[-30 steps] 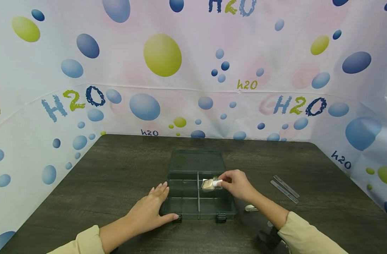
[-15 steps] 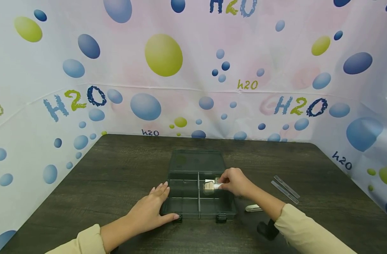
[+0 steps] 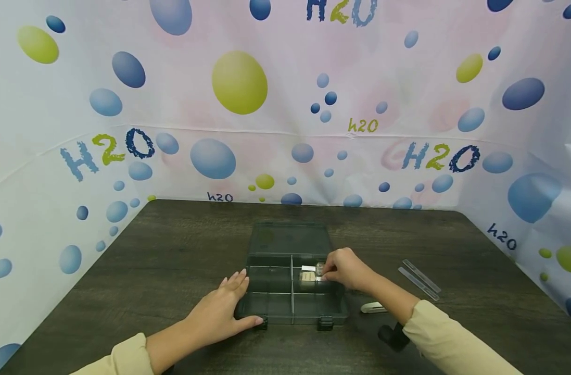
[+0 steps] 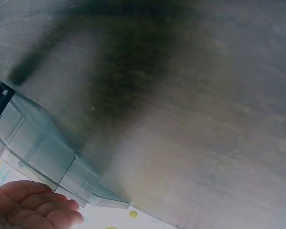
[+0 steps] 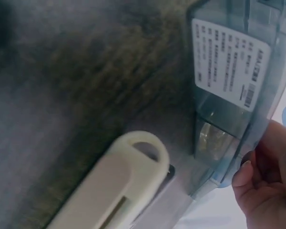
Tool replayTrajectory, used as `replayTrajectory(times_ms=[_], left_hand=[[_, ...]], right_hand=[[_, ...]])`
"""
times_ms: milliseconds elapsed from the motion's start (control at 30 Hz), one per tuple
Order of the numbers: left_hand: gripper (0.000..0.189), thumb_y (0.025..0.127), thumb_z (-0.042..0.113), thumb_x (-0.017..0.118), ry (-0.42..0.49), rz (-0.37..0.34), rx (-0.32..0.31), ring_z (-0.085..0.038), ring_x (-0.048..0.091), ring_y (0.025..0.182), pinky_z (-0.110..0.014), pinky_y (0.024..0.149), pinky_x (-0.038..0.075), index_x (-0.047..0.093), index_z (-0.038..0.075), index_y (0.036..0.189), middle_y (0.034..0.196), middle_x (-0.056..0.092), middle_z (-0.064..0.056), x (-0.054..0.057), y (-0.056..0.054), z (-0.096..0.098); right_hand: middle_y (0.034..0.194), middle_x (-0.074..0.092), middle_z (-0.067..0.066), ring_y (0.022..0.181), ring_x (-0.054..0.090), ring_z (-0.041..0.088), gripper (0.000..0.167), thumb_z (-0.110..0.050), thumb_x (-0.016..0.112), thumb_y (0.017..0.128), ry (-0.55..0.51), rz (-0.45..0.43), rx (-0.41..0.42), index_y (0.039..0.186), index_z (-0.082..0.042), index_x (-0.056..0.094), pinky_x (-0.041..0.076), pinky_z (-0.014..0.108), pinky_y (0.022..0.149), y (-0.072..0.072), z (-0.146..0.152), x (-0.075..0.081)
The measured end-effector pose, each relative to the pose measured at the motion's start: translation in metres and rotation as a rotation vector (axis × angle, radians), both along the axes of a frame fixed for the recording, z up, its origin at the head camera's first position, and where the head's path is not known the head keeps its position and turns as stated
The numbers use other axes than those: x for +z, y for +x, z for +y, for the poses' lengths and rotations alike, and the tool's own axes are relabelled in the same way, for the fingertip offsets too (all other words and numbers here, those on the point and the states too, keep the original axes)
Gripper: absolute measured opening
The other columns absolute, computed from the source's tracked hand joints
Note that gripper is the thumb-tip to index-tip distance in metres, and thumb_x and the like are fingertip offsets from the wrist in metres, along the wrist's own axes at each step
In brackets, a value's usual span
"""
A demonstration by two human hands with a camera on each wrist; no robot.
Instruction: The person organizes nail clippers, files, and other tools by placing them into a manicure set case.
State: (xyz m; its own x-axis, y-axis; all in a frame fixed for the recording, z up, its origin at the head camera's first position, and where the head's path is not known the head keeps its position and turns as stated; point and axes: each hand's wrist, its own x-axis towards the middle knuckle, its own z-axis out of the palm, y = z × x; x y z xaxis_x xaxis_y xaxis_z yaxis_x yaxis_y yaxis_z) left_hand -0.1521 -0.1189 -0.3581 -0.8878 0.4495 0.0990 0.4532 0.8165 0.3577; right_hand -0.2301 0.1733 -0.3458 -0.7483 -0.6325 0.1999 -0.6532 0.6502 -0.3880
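Note:
A dark translucent compartment box (image 3: 268, 304) stands on the table with its lid (image 3: 290, 238) raised at the back. My left hand (image 3: 219, 307) rests along the box's left side, fingers extended and thumb near the front latch. In the back right compartment lies a small bottle (image 3: 307, 276) with beige contents. The fingertips of my right hand (image 3: 348, 269) pinch its white cap, which they mostly hide. Beside them in the same compartment is another small clear glass item (image 3: 320, 267). In the right wrist view, my curled fingers (image 5: 243, 181) are at the box's edge.
A cream-coloured box cutter (image 3: 373, 308) lies right of the box, under my right forearm. Farther right lie clear plastic strips (image 3: 418, 279). The box has a white printed label (image 5: 229, 62) on its side. A patterned backdrop (image 3: 285, 104) rises behind the table.
My right hand has lowered the small bottle into the back right compartment, where it now lies flatter. The left hand has stayed against the box.

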Motion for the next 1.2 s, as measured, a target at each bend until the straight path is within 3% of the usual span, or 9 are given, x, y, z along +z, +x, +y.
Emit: replayTrajectory(times_ms=[100, 333, 700, 933, 1200], left_hand=[[0.085, 0.077, 0.052, 0.068, -0.001, 0.005, 0.0, -0.041, 0.038, 0.131, -0.056, 0.098, 0.04, 0.047, -0.012, 0.129, 0.142, 0.038, -0.027, 0.0, 0.0, 0.0], [0.085, 0.077, 0.052, 0.068, -0.001, 0.011, 0.002, -0.042, 0.039, 0.13, -0.057, 0.096, 0.042, 0.048, -0.012, 0.129, 0.141, 0.039, -0.027, -0.001, 0.001, 0.0], [0.085, 0.077, 0.052, 0.068, 0.0, 0.002, 0.015, -0.042, 0.038, 0.131, -0.057, 0.097, 0.041, 0.047, -0.011, 0.13, 0.142, 0.038, -0.026, -0.002, 0.003, 0.0], [0.085, 0.077, 0.052, 0.067, 0.002, 0.02, 0.005, -0.041, 0.039, 0.131, -0.055, 0.099, 0.04, 0.047, -0.012, 0.129, 0.141, 0.039, -0.027, -0.002, 0.002, 0.0], [0.084, 0.077, 0.052, 0.068, -0.001, 0.022, 0.006, -0.041, 0.039, 0.13, -0.056, 0.097, 0.041, 0.047, -0.012, 0.129, 0.141, 0.039, -0.027, -0.001, 0.002, 0.001]], right_hand=[[0.074, 0.068, 0.003, 0.064, 0.06, 0.008, 0.005, -0.007, 0.072, 0.077, -0.05, 0.052, -0.015, 0.076, -0.003, 0.074, 0.046, 0.015, 0.054, 0.003, 0.003, -0.002], [0.078, 0.067, 0.003, 0.062, 0.049, 0.001, 0.005, -0.005, 0.069, 0.079, -0.207, 0.067, -0.113, 0.083, -0.003, 0.074, 0.044, 0.018, 0.053, 0.014, 0.013, 0.0], [0.083, 0.068, -0.002, 0.069, 0.055, 0.001, 0.01, -0.009, 0.071, 0.08, -0.235, 0.109, -0.274, 0.089, -0.006, 0.072, 0.048, 0.019, 0.059, 0.034, 0.046, 0.0], [0.097, 0.07, 0.006, 0.078, 0.062, 0.011, 0.021, -0.015, 0.071, 0.08, -0.204, 0.068, -0.357, 0.099, -0.006, 0.071, 0.051, 0.021, 0.062, 0.048, 0.069, -0.008], [0.105, 0.069, 0.011, 0.093, 0.065, 0.031, 0.03, -0.021, 0.071, 0.081, -0.207, -0.004, -0.372, 0.105, -0.004, 0.068, 0.056, 0.036, 0.073, 0.059, 0.097, -0.02]])
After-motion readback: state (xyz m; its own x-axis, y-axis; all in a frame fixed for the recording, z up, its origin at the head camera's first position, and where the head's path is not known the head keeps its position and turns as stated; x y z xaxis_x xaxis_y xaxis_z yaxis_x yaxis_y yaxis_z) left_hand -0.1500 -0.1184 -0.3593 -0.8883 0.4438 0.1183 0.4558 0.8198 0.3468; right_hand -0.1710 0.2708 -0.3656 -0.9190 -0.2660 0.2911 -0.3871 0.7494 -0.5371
